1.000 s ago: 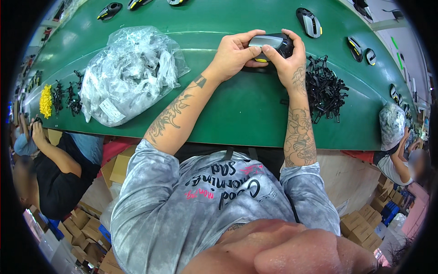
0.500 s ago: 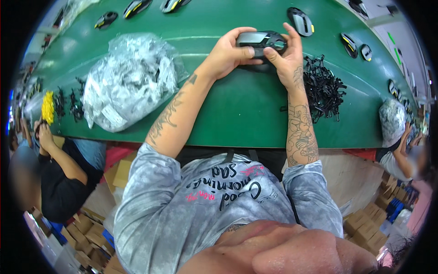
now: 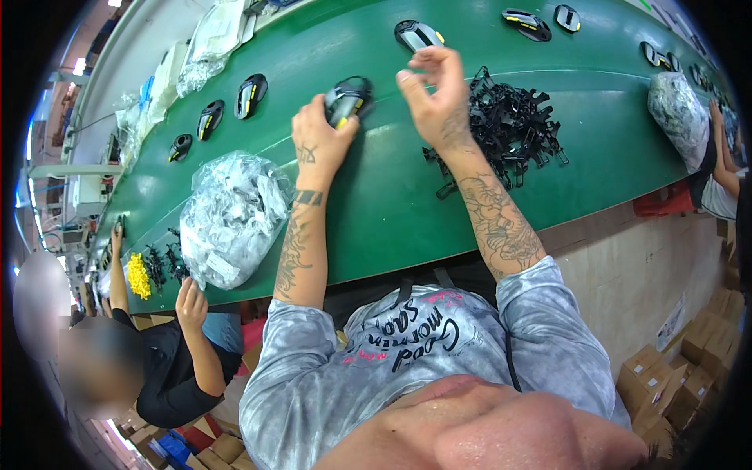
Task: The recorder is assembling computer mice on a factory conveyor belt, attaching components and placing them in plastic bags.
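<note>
Clock positions are from the held mouse shell [image 3: 341, 102], black-grey with yellow, on the far side of the green desk [image 3: 384, 211]. 8 o'clock: yellow parts pile [image 3: 139, 277], small black parts [image 3: 156, 268] right beside it. About 9: row of three shells [image 3: 250, 97]. Between 7 and 8, closer in: clear bag [image 3: 231, 223], full, label on its lower part. Left hand [image 3: 325, 131] grips the shell — thumb on the near side, shell blurred, can't tell if it touches the desk. 3 o'clock: right hand [image 3: 433, 92], half open, thumb apart from curled fingers. Between 1 and 2: grey-topped shell [image 3: 417, 34], just beyond those fingers — contact unclear. 3 o'clock, past right hand: black clip pile [image 3: 509, 129]. 2 o'clock, farther: two more shells [image 3: 529, 25].
</note>
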A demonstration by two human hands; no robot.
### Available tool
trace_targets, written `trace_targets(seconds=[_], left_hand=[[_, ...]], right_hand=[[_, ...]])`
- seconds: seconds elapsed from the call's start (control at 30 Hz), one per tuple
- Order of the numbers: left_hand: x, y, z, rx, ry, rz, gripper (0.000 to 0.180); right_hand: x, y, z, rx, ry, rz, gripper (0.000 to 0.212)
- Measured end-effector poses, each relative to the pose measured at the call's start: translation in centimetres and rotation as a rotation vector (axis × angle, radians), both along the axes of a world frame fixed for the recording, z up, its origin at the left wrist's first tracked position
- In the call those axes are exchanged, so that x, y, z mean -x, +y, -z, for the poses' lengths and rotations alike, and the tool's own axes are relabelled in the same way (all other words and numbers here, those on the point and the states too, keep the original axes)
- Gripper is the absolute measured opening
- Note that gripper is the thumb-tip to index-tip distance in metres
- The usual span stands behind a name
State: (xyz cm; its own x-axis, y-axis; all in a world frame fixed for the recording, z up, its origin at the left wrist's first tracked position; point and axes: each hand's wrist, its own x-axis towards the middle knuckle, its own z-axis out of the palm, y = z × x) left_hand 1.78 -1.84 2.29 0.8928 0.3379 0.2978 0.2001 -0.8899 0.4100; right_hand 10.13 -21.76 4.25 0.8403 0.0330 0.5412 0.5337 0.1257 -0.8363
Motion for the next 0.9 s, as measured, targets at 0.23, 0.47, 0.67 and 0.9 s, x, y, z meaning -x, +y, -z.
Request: trace_targets(seconds=[0.23,0.47,0.67,0.9], left_hand=[[-11.4,-0.7,-4.4,-0.196,-0.042,-0.059,0.087],[-20.8,-9.2,-2.8,-0.197,0.207,0.11,0.093],[-19.9,-9.5,-2.6,0.174,0.291,0.073,0.078],[-5.4,-1.1,-3.8,1.305,-0.13,0.369,0.052]], right_hand=[[-3.4,-6.7,-2.4,0.069,0.1,0.387,0.016],[0.9,-4.9,-5.0,0.962,0.052,-0.089,0.035],[1.6,-6.4,-2.6,1.312,0.203,-0.342,0.05],[0.7,-5.1,-0.6,1.166,0.1,-0.232,0.035]])
